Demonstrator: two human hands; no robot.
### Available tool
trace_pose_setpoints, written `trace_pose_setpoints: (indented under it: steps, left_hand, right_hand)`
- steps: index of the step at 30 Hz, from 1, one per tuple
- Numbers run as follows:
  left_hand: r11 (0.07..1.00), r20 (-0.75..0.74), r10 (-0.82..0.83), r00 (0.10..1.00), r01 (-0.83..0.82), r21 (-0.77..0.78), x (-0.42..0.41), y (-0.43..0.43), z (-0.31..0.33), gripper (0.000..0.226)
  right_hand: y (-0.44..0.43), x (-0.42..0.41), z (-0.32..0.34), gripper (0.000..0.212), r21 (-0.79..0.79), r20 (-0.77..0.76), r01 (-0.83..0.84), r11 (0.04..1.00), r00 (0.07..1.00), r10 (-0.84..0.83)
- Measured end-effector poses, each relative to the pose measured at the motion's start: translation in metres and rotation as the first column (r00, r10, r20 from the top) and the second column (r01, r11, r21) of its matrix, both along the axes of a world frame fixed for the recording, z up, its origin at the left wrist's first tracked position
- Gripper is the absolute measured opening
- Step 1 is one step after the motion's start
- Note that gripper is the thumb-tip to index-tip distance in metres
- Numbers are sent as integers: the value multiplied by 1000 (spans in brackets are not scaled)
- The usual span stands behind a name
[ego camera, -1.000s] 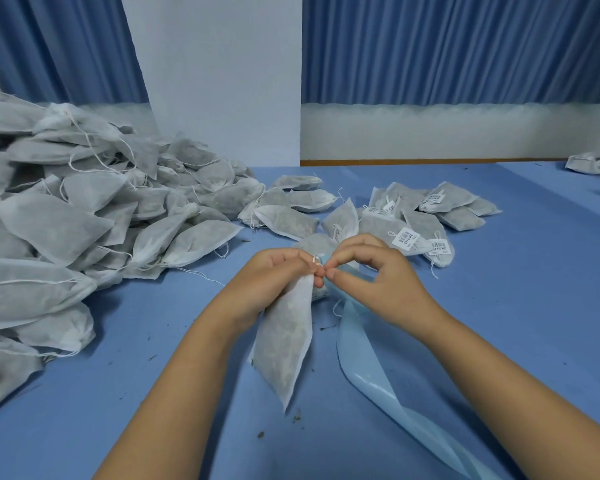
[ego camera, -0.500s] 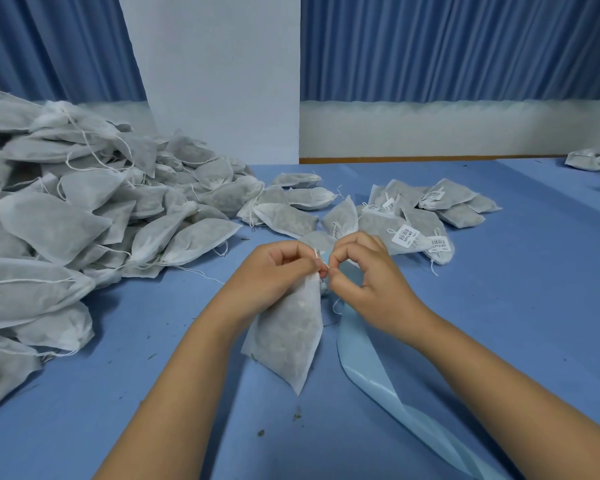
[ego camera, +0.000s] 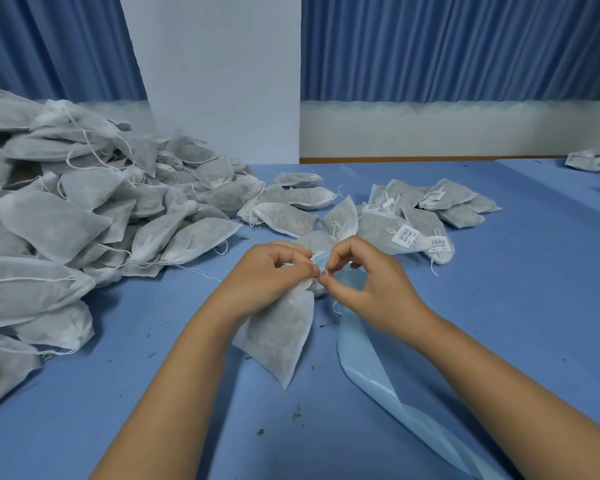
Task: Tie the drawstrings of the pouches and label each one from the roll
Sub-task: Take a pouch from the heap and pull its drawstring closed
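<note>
The left hand holds a pouch by its gathered neck. Its fingers are curled round the top, and the body of the pouch hangs down and toward the camera from under the palm, its bottom corner pointing at the table. The right hand meets it tip to tip: thumb and forefinger are pressed together on the thin white drawstring right at the pouch's mouth, and the other fingers are curled in loosely above the palm. The string lies between the two sets of fingertips, which all but touch, and a short loose end dangles just below the right thumb. A bit of printed label shows just under the left fingertips; I cannot tell what it is stuck to. A pale blue liner runs from behind the right hand, beside the pouch, down along the table toward the lower right edge, twisting once on the way. To the left a big pile of grey pouches with loose strings slopes up. Beyond the hands lies a smaller group of labelled pouches, each with a white barcode tag. A few more pouches sit at the far right edge. Dark crumbs dot the blue table near the arms. Behind stand a white pillar and blue curtains.
</note>
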State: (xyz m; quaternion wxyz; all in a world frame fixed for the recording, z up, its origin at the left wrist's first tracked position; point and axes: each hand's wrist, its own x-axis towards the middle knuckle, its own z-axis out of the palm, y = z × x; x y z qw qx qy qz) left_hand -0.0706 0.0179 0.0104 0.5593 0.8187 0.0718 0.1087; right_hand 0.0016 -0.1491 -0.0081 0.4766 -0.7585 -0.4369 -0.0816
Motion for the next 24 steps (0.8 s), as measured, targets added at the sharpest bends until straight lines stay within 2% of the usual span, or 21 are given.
trace_pose_setpoints:
  steps: [6, 10, 14, 17, 20, 24]
  left_hand:
    - [993, 10, -9, 1000, 7, 119, 1, 0, -2, 12]
    - [989, 5, -3, 1000, 2, 148, -1, 0, -1, 12]
    - [975, 82, 41, 996, -58, 212, -2, -1, -1, 14]
    - [960, 129, 48, 990, -82, 269, -3, -1, -1, 18]
    - [967, 151, 4, 988, -42, 252, -4, 1, -1, 21]
    - [977, 137, -8, 990, -22, 212, -4, 1, 0, 16]
  right_hand:
    - [3, 2, -4, 29, -50, 204, 65, 997, 978, -53]
    - [3, 4, -5, 13, -48, 266, 94, 994, 961, -78]
    - [2, 4, -4, 8, -70, 192, 83, 994, 979, -68]
    - [0, 3, -2, 16, -81, 45, 33, 996, 999, -30]
    - [0, 1, 2, 26, -52, -90, -14, 999, 996, 9]
    - [-1, 2, 4, 25, -57, -50, 26, 998, 998, -29]
